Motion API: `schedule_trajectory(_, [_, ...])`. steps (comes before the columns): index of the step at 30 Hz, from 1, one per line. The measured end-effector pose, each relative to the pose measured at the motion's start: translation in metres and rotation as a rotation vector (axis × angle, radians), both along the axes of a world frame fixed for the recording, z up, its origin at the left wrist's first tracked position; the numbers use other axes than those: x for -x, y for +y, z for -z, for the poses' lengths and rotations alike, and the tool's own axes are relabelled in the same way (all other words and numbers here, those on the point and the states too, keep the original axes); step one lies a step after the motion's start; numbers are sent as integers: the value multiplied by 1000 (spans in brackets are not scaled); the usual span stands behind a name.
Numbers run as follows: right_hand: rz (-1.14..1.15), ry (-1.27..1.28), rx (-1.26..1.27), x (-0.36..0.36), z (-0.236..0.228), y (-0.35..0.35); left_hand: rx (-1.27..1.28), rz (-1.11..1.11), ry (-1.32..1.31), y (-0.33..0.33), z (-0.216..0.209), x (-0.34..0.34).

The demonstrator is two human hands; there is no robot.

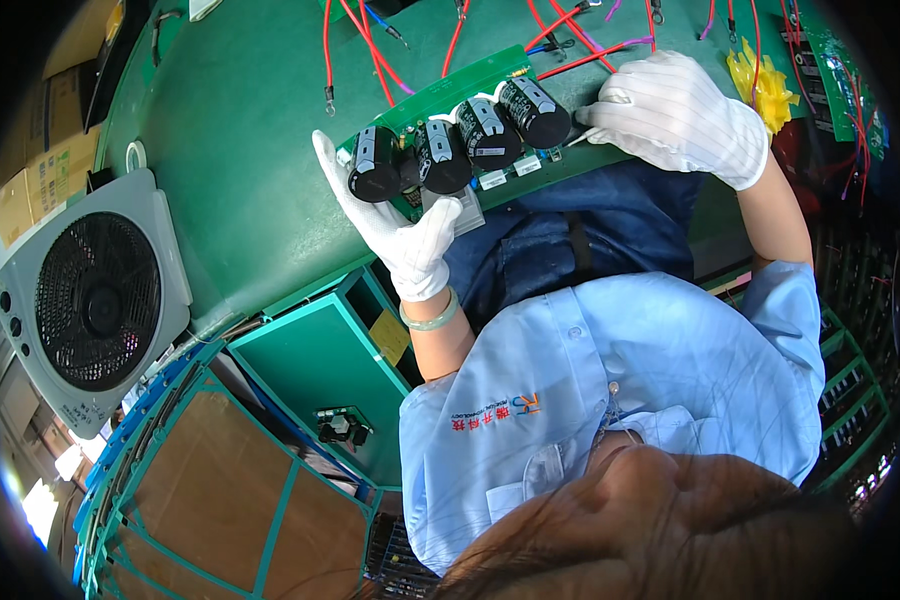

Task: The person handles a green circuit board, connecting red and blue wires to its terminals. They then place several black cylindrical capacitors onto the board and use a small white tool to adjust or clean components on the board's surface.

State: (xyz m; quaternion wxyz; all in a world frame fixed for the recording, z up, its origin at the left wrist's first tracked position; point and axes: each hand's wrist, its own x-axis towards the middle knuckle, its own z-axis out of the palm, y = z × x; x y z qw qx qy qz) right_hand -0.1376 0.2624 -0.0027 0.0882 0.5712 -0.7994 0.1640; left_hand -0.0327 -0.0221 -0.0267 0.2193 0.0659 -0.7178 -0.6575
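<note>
A green circuit board (pixel 440 105) with several large black capacitors (pixel 489 140) is tilted at the near edge of the green table. My left hand (pixel 400 235), in a white glove, grips its left end, the thumb by a grey metal block (pixel 457 215) and the fingers along the outer side. My right hand (pixel 670 115), also gloved, is closed at the board's right end. From its fingers a thin, light-coloured tool (pixel 582 137) points at the small parts beside the rightmost capacitor. The fingers hide most of that tool, so its kind cannot be told.
Red wires (pixel 373 55) with ring terminals lie across the table's far side. At the right are a yellow plastic piece (pixel 760 85) and another green board (pixel 840 80) with wires. A grey box fan (pixel 100 300) stands left, near cardboard boxes (pixel 55 150). A green cabinet (pixel 310 350) is below.
</note>
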Motion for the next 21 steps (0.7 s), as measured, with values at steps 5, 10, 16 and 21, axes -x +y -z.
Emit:
schedule_trajectory(5, [77,33,-5,-7,4,0,-31,26,-42,0,-1,-2])
schedule_trajectory(10, [84,33,-11,-12,4,0,-45,3,1,-1,2,-2])
schedule_trajectory(16, [191,72,63,-21,7,4,-47,27,-104,-4,0,3])
schedule_trajectory(21, [217,99,75,-30,15,2,0,27,-91,-9,5,7])
